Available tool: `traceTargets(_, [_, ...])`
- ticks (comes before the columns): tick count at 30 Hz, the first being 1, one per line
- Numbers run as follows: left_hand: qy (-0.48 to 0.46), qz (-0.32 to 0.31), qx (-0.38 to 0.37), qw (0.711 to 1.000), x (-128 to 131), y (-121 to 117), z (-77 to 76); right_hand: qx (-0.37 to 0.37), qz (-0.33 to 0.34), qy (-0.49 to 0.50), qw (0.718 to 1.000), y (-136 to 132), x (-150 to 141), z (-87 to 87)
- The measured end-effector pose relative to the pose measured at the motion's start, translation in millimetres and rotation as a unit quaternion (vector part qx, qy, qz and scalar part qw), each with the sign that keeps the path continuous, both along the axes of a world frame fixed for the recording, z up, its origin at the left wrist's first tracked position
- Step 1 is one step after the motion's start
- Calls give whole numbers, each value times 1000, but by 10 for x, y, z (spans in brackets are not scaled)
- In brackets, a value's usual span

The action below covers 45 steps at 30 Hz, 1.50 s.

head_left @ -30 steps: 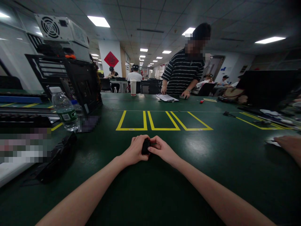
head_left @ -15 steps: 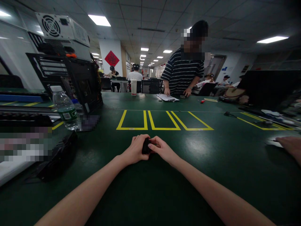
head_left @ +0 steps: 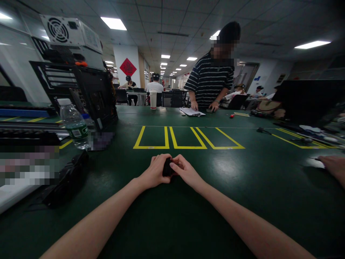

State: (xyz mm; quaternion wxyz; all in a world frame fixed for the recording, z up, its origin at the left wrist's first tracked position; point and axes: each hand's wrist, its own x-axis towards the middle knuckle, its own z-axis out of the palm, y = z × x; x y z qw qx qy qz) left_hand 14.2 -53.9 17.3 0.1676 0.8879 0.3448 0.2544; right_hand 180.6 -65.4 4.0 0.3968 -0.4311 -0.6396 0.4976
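Note:
A small dark object is between my two hands, just above or on the green table; its kind cannot be made out. My left hand is wrapped round it from the left, thumb below and fingers over the top. From the right, my right hand pinches at its side with thumb and fingertips closed. The fingers hide much of the object. Beyond my hands, three yellow tape outlines mark the tabletop.
On the left stand a plastic water bottle, a black computer case and a power supply. Across the table a person in a striped shirt leans near a clipboard. Another person's hand is at the right edge.
My hands keep nearly the same place and grip on the dark object. The person across has shifted slightly, and the hand at the right edge has moved a little to the right.

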Motion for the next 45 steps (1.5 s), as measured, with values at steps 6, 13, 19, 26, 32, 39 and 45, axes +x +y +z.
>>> traceTargets(6, [-15, 17, 41, 999, 24, 77, -141, -19, -3, 10, 1000, 87, -4, -90])
traceTargets(13, [-20, 8, 33, 999, 16, 82, -153, 4, 40, 8, 999, 49, 30, -80])
traceTargets(19, [-19, 6, 34, 999, 15, 67, -117, 9, 29, 4, 1000, 3, 13, -38])
traceTargets(26, [-3, 5, 16, 1000, 12, 33, -54, -6, 9, 3, 1000, 47, 9, -59])
traceTargets(32, [-5, 2, 11, 1000, 3, 36, -63, -10, 26, -11, 1000, 86, 29, -83])
traceTargets(39, [-24, 13, 39, 999, 33, 90, -174, 36, 43, -6, 998, 29, 38, -65])
traceTargets(45, [-22, 6, 33, 999, 28, 87, -160, 31, 13, -17, 999, 33, 13, -82])
